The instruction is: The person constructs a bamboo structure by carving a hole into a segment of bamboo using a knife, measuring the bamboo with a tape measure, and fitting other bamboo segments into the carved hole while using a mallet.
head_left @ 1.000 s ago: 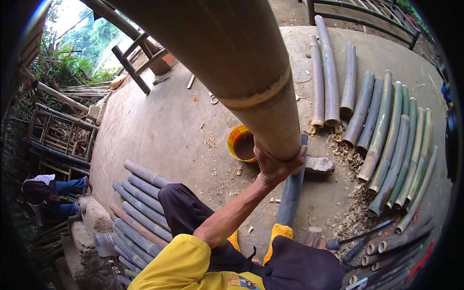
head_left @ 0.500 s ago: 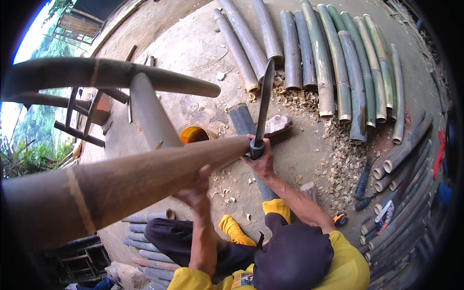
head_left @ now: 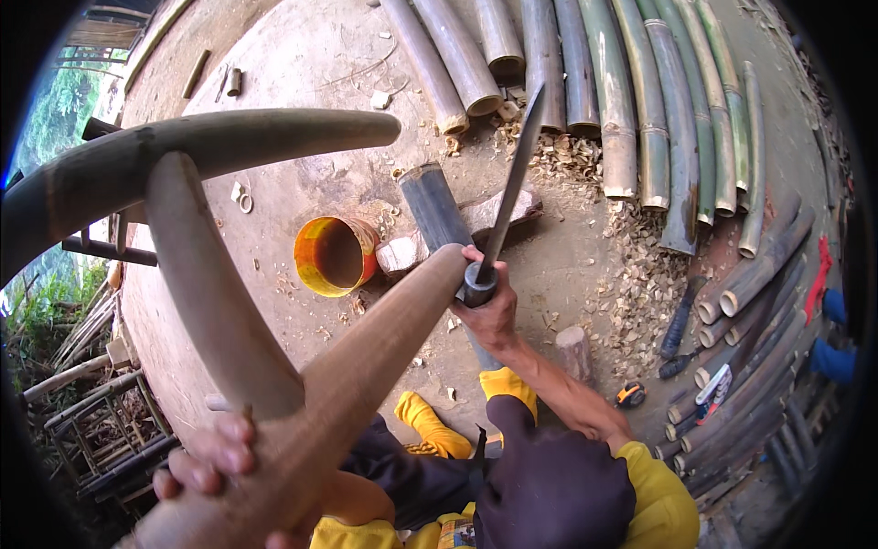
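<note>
My right hand (head_left: 494, 316) is wrapped round the dark handle of a long-bladed machete (head_left: 514, 178), its blade pointing away from me. Fingers of that same hand touch the tapered end of a thick bamboo pole (head_left: 366, 366). This pole belongs to a joined bamboo frame: a crosspiece (head_left: 215, 284) links it to a second curved pole (head_left: 274, 137). At lower left, my left hand (head_left: 212, 462) curls its fingers over the thick pole near the crosspiece joint. Part of the left hand is hidden behind the pole. Beneath the frame's end lies a dark bamboo length (head_left: 434, 210).
A yellow-orange bucket (head_left: 334, 256) stands left of a wood block (head_left: 508, 209). Bamboo poles (head_left: 617, 110) lie in a row at the far side, beside scattered chips (head_left: 631, 284). On the right are stacked bamboo lengths (head_left: 750, 403), a tape measure (head_left: 631, 394) and a black-handled tool (head_left: 681, 320).
The bamboo frame has turned and tilted, its thick pole now running toward the lower left. My left hand has shifted along it to the lower left. The right hand still holds the machete.
</note>
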{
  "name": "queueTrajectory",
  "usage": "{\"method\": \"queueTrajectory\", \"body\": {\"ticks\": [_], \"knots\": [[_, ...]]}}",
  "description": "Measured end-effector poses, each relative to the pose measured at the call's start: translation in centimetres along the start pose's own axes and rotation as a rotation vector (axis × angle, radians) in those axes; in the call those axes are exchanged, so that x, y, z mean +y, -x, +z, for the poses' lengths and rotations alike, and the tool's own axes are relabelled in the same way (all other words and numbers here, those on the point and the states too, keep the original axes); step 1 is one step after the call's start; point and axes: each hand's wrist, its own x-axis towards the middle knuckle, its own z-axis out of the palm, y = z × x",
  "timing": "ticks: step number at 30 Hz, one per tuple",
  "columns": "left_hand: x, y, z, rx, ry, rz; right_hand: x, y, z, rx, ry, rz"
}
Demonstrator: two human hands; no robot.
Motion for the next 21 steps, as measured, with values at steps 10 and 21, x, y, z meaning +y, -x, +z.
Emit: {"method": "queueTrajectory", "body": {"ticks": [10,21], "knots": [[1.4,-0.9,0.8,-0.087,-0.170,-0.142,0.1,0.2,-0.9,-0.097,0.131,0.037],[0.0,-0.8,0.2,-0.091,-0.185,-0.203,0.8,0.0,-1.3,-0.131,0.126,0.069]]}}
